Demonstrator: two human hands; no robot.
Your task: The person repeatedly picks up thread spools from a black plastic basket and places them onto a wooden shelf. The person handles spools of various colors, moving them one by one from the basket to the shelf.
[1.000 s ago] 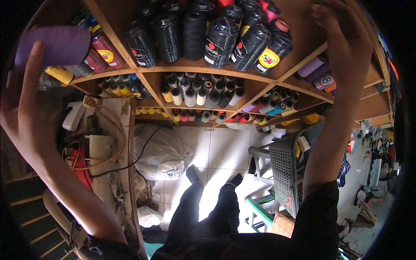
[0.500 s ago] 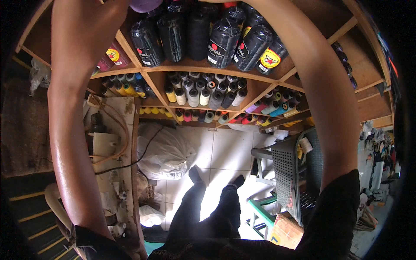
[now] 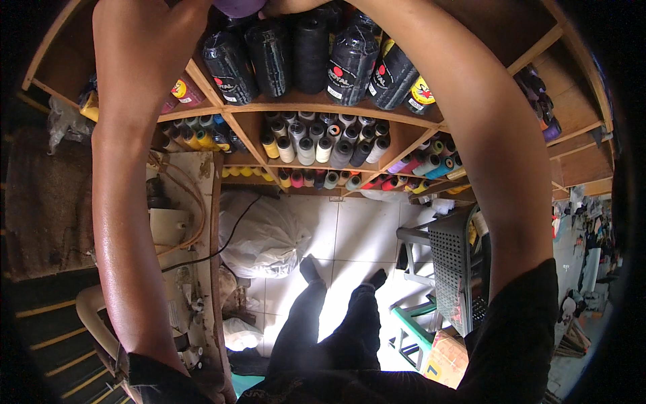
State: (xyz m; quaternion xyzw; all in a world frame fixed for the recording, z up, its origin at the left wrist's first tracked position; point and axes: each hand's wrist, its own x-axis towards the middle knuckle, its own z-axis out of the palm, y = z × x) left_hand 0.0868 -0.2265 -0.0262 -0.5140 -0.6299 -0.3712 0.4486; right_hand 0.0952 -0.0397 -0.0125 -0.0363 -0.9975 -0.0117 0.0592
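Note:
At the top edge, a rounded purple thread spool (image 3: pixel 239 5) is partly cut off by the picture. My left hand (image 3: pixel 153 30) is closed against its left side, most of the fingers out of view. From the other side my right hand (image 3: pixel 293 5) reaches in, its fingertips at the spool's right edge; whether they grip it is hidden. Just below the hands stand large black thread cones (image 3: pixel 272 60) in clear wrap on a wooden shelf (image 3: pixel 323 108). One black cone (image 3: pixel 311 57) among them looks unwrapped.
Smaller thread spools (image 3: pixel 323 145) in several colours fill the lower compartments. A white plastic sack (image 3: pixel 266 232) lies on the tiled floor. To the left is a machine (image 3: pixel 168 225) with a cable; to the right, a dark perforated crate (image 3: pixel 451 269), a green stool (image 3: pixel 412 323) and a cardboard box (image 3: pixel 445 357).
My right hand has moved left to the purple spool. The left hand and the spool have shifted slightly right together. The whole view has shifted a little.

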